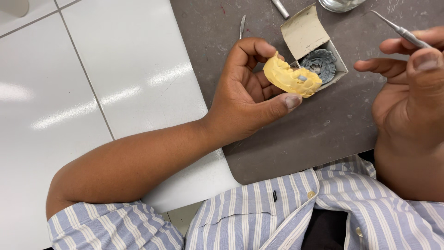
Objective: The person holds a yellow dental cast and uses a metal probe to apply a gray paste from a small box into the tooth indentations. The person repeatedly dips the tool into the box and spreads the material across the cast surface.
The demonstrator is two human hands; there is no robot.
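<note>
A scuffed grey mat (296,143) lies on white floor tiles (92,92); the left hand (249,97) pinches a yellow plaster dental cast (289,76), and the right hand (409,88) pinches a thin metal instrument (400,29).

matt, chalky yellow cast (292,76); thin shiny metal tool (401,30); dull grey cardboard box (311,37); worktop (92,83) of glossy white tiles; matt grey mat (314,134), scuffed and dusty; striped cloth shirt (277,213).
</note>
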